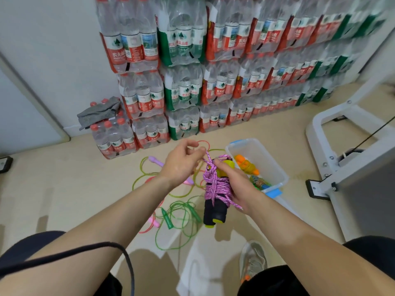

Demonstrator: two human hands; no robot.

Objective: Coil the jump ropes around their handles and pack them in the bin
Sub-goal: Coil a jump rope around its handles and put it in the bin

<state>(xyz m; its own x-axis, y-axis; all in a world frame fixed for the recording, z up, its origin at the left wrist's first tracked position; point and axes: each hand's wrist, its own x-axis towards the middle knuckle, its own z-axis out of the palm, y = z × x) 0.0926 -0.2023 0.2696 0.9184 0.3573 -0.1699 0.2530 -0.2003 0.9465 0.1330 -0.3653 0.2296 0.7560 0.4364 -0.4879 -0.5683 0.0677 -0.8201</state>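
Dozens of water-bottle packs (pixel 181 82) stack against the wall on a beige floor (pixel 64 189), where loose ropes (pixel 177 223) lie beside the clear bin (pixel 273 160). Above them the right hand (pixel 237 184) clamps its fingers on the handles (pixel 214 210) wound in purple rope (pixel 215 186); the left hand (pixel 181 165) pinches the rope's free end.

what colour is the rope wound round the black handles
The rope is pink-purple with dark flecks, clearest in the head view.

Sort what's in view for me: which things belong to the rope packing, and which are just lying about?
Job: purple rope coiled on black handles, held in right hand, end pinched by left hand; clear bin; loose green rope, pink rope on floor.
Lying about: water bottle packs, grey cloth, white frame, shoe.
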